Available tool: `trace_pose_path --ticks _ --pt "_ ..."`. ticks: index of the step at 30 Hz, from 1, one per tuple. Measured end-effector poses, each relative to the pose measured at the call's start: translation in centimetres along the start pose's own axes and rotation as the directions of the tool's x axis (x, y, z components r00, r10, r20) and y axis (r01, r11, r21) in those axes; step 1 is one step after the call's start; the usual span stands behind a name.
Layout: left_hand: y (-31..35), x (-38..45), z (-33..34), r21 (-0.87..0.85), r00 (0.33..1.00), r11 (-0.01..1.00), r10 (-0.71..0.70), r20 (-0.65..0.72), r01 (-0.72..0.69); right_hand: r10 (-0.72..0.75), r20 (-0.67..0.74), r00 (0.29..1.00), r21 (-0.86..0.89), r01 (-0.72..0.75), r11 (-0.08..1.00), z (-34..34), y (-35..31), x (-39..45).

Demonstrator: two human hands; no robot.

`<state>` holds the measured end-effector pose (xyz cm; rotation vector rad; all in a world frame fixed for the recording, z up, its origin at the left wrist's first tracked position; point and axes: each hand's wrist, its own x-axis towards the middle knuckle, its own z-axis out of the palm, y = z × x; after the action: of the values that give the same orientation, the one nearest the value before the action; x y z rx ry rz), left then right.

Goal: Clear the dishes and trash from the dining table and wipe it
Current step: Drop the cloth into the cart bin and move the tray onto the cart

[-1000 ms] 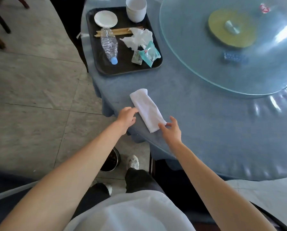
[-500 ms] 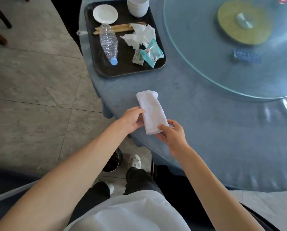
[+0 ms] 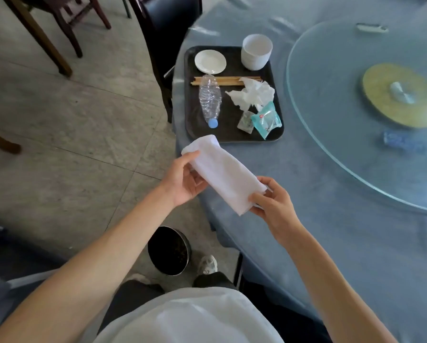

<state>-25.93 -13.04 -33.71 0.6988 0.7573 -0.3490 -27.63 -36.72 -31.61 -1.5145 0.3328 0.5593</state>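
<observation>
Two hands hold one white cloth (image 3: 223,173) up above the edge of the blue table (image 3: 319,194). The right hand (image 3: 273,201) pinches the near end with thumb and fingers. The left hand (image 3: 185,180) grips the far end, thumb on top. The folded cloth is long, and it slants from near-right to far-left, so each hand has one end. Both hands are about as near to the bare table just beside them. I think wiping comes next, so the cloth must go down flat. Farther away, the black tray (image 3: 190,95) holds the bottle (image 3: 209,97), chopsticks (image 3: 228,80), plate (image 3: 210,61), cups (image 3: 256,52) and trash. Behind it all is the glass turntable (image 3: 331,144).
</observation>
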Motion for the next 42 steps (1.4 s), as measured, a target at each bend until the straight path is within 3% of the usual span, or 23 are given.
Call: trace_pose_path --ticks 9,16,21,28,34,37,42 --pt "10.4 -5.2 -11.9 0.107 0.981 0.977 0.191 -0.038 -0.186 0.138 0.169 0.976 0.02 -0.144 0.989 12.0 -3.1 6.2" --pt "19.9 -5.2 -24.0 0.263 0.926 0.937 0.293 -0.24 -0.229 0.055 0.326 0.944 -0.147 -0.007 0.989 29.4 -4.4 11.3" --pt "26.9 -5.3 -35.3 0.202 0.878 0.924 0.374 -0.3 -0.325 0.096 0.389 0.916 -0.25 0.004 0.968 44.2 -5.7 14.3" --pt "34.0 -10.9 -47.6 0.071 0.736 0.864 0.465 -0.493 -0.498 0.184 0.568 0.802 -0.401 0.074 0.913 63.0 -7.3 15.3" --pt "38.2 -17.2 -54.0 0.161 0.568 0.818 0.511 -0.645 -0.553 0.33 0.645 0.69 -0.473 0.021 0.881 74.1 -6.9 14.7" --pt "39.3 -19.9 -56.7 0.207 0.451 0.777 0.535 -0.715 -0.594 0.367 0.695 0.619 -0.506 0.058 0.861 79.2 -6.8 14.2" --pt "41.5 -23.9 -59.9 0.24 0.334 0.742 0.533 -0.778 -0.626 0.381 0.779 0.497 -0.505 0.14 0.852 87.8 -6.6 14.0"
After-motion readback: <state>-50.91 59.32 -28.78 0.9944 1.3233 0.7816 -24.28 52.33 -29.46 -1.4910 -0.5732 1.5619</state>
